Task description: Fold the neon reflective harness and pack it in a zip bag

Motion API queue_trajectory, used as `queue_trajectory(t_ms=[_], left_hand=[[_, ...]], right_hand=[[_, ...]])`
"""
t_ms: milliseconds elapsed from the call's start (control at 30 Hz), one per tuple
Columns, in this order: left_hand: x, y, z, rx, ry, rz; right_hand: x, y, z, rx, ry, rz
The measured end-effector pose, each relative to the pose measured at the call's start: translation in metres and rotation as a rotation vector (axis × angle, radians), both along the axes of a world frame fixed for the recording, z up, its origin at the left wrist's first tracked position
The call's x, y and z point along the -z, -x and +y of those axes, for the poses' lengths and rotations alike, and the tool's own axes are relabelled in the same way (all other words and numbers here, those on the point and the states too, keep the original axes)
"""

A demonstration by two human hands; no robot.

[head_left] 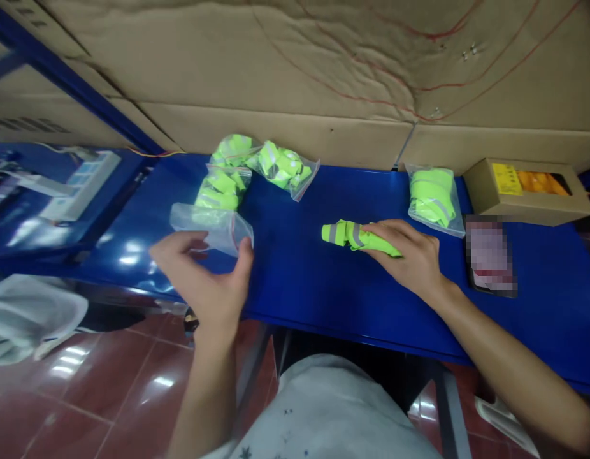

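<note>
My left hand (206, 274) pinches an empty clear zip bag (213, 226) by its lower edge, above the near edge of the blue table (299, 287). My right hand (410, 255) lies on a folded neon-green reflective vest (352, 236) at the table's middle, fingers curled over its right end. The vest's left end with a grey stripe sticks out past my fingers.
Three bagged green vests (228, 185) (283, 166) (433, 197) lie along the back of the table. A cardboard box (524, 191) stands at the far right, a blurred dark flat object (490, 258) beside my right wrist. Cardboard sheets line the wall; white cloth (27, 315) lies lower left.
</note>
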State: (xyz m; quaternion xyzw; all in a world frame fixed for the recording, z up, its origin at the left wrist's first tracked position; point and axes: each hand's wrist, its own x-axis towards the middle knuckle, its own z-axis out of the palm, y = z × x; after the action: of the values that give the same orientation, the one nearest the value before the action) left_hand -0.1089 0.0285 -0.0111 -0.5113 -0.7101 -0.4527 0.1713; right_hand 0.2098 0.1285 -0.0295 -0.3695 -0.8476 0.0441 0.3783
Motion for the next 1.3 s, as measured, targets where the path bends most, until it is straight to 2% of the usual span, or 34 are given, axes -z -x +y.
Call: queue_trajectory(t_ms=[67,133,200,267,333,400,533,667,800,900,1000,1133,1300], left_hand=[[0.018,0.014,-0.009,-0.113,0.114,-0.064],[0.029,0.02,-0.008,-0.123,0.201,-0.073],[0.031,0.02,-0.004,-0.098,0.231,-0.055],[0.026,0.012,0.001,-0.047,0.222,-0.024],[0.019,-0.003,0.006,0.051,0.195,0.001],[0.014,-0.023,0.012,0.205,0.182,-0.001],[0.01,-0.064,0.033,0.472,0.172,-0.018],[0.01,-0.09,0.063,0.644,0.189,0.068],[0.01,-0.105,0.09,0.768,0.27,0.313],[0.011,-0.109,0.102,0.761,0.23,0.405],[0.013,-0.111,0.103,0.778,0.213,0.356],[0.017,-0.123,0.096,0.831,0.24,0.256],[0.017,-0.142,0.093,0.86,0.295,0.293]], right_hand=[[-0.002,0.003,-0.003,-0.025,0.084,0.069],[-0.005,0.006,-0.008,-0.052,0.17,0.117],[-0.008,0.009,-0.013,-0.08,0.244,0.149],[-0.012,0.011,-0.018,-0.105,0.313,0.167],[-0.014,0.013,-0.022,-0.118,0.385,0.168],[-0.015,0.014,-0.023,-0.109,0.476,0.16],[-0.011,0.009,-0.014,0.008,0.723,0.189],[-0.006,-0.003,0.004,0.043,1.039,0.395],[-0.005,-0.011,0.016,0.059,1.289,0.637],[-0.007,-0.013,0.021,0.077,1.357,0.745],[-0.009,-0.013,0.023,0.097,1.382,0.81],[-0.006,-0.011,0.023,0.091,1.34,0.819],[-0.001,-0.009,0.023,0.113,1.287,0.768]])
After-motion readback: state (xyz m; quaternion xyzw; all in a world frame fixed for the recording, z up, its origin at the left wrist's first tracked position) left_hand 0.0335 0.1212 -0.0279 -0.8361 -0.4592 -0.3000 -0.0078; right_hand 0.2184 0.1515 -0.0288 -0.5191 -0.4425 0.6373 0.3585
